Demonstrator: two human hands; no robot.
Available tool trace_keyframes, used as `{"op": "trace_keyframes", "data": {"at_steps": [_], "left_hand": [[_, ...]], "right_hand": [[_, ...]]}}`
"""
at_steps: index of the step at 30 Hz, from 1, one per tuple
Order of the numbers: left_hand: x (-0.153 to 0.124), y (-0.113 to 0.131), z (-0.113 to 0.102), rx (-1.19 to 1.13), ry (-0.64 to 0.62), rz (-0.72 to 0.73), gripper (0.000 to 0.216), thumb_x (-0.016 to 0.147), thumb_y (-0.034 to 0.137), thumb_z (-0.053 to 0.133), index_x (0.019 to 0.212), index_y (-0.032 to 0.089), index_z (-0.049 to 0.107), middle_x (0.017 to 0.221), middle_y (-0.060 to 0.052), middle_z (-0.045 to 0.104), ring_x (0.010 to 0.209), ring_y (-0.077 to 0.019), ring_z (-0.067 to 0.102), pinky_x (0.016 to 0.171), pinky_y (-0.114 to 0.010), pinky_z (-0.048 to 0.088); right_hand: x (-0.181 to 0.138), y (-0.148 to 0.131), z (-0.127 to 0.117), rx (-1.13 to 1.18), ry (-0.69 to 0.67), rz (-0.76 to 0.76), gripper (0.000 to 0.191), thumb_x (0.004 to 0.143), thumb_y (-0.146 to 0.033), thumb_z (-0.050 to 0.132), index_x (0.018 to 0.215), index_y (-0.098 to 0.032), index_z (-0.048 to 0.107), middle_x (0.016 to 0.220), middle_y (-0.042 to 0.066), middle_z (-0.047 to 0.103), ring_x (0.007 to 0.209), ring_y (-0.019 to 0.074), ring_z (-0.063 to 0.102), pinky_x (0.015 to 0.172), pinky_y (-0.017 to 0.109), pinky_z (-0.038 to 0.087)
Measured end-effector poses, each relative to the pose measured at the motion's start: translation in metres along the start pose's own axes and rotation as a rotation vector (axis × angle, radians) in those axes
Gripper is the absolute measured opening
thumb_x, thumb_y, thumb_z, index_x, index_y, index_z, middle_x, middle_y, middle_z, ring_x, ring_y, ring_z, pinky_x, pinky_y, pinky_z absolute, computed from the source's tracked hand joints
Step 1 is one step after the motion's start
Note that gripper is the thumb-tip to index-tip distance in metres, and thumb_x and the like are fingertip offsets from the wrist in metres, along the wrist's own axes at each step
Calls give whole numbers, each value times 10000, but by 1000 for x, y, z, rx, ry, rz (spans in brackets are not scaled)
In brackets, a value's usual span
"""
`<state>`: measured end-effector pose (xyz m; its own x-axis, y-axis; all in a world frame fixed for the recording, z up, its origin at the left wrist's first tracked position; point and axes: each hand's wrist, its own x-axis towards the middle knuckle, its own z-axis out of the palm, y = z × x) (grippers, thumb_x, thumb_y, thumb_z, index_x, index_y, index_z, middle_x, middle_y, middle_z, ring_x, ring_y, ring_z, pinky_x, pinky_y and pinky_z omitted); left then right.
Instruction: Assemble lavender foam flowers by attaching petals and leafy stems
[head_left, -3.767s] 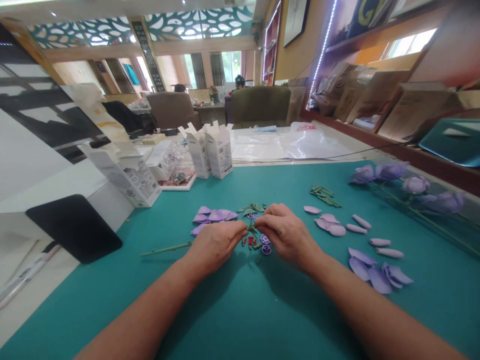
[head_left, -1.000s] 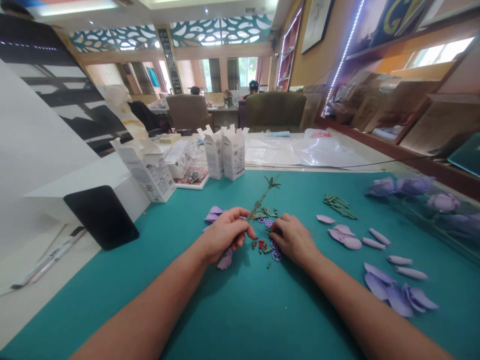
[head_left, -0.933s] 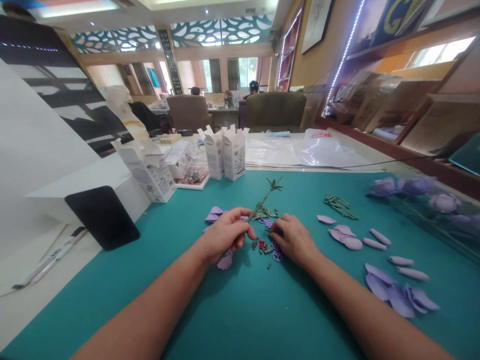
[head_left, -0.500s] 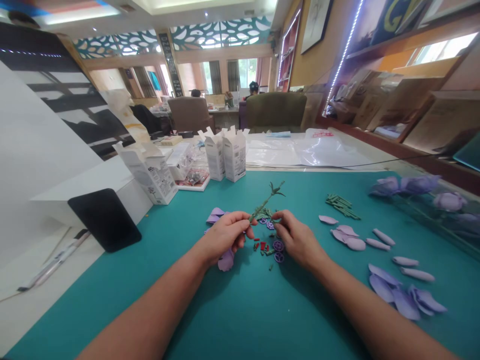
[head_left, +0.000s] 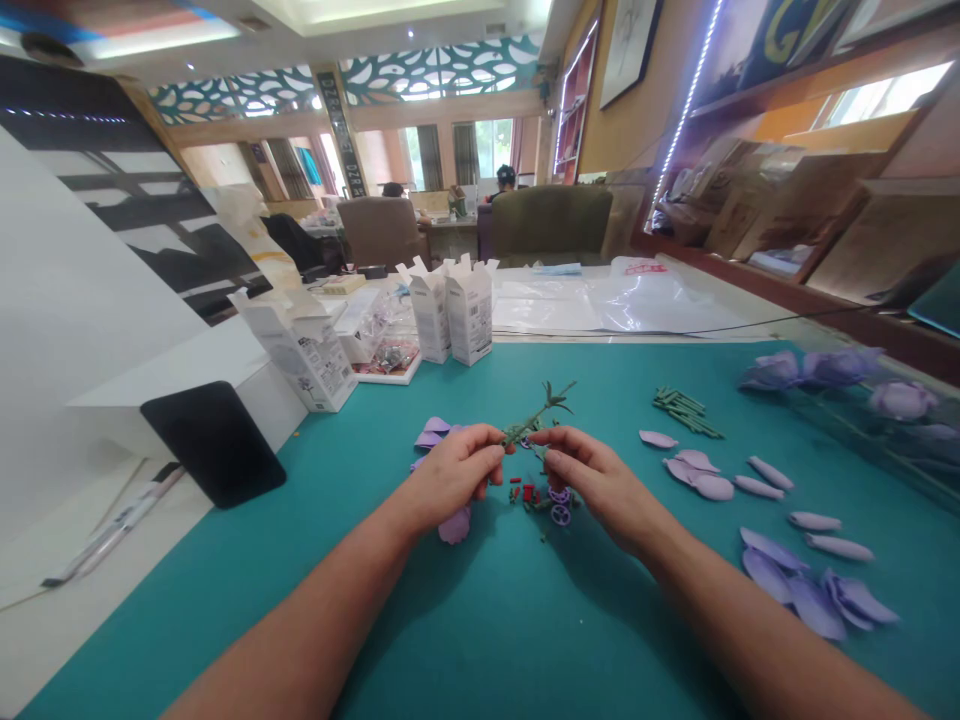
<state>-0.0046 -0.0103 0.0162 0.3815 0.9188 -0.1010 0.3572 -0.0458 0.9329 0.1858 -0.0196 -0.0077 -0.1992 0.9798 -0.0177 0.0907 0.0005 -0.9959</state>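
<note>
Green flower stem (head_left: 536, 412) | left hand (head_left: 454, 475) pinching stem end | right hand (head_left: 592, 475) just beside stem, hands apart | purple foam discs (head_left: 560, 515) below stem

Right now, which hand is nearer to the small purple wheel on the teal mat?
Right hand: it is close, just above and right of the purple wheel. The left hand is farther, to the wheel's left, past the red pieces.
</note>
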Motion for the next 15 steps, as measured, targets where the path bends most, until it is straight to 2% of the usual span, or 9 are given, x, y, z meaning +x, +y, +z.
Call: {"op": "trace_keyframes", "data": {"at_steps": [4,7,11,15], "left_hand": [[1,0,0,129,42,50,248,823,336,449,917,158,593,677,13,552,590,-112,494,543,-227,401],[1,0,-1,146,50,60,291,836,385,445,939,158,595,661,17,525,622,-125,509,574,-235,421],[2,0,-1,148,20,62,293,842,395,435,904,158,596,664,17,522,600,-117,488,575,-235,420],[1,3,1,186,-9,67,286,843,393,419,817,163,588,609,27,492,578,-116,465,544,-228,389]], "right_hand": [[3,4,0,185,22,66,363,622,-401,723,882,-164,634,631,-21,555,556,110,484,567,276,409],[5,7,0,236,31,91,343,593,-391,751,831,-170,641,625,-20,564,535,100,487,540,265,403],[3,9,2,183,31,53,366,633,-402,711,928,-189,678,573,-52,494,515,96,464,498,246,380],[2,10,5,135,30,22,332,647,-441,703,843,-173,700,592,-29,518,525,95,448,500,247,367]]}}
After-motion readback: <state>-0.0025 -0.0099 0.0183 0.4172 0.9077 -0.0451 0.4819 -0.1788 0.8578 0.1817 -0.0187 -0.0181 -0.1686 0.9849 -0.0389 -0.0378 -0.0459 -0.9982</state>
